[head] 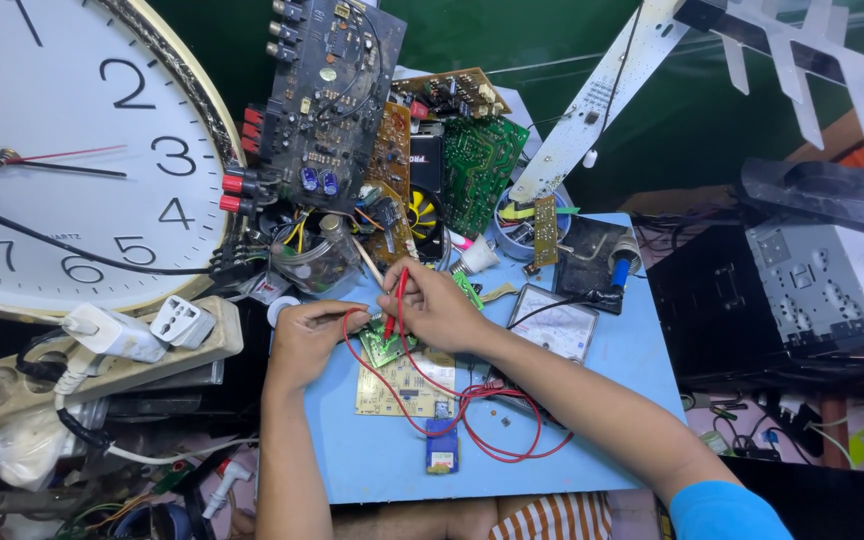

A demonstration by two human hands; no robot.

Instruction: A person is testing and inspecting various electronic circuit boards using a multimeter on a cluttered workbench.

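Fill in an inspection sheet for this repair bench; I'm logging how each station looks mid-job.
Surface: blue mat, partly covered.
Job's things: small green circuit board under both hands; red probe held upright in right hand; left hand steadies the board's edge.
Clutter: beige board, analog meter, stacked circuit boards behind, small blue module.
Hands: both bare, pinched close together over the board.
Cables: red test leads looped across the mat; black cord crosses the wall clock.
Surroundings: power strip with plugs at left, metal chassis at right.
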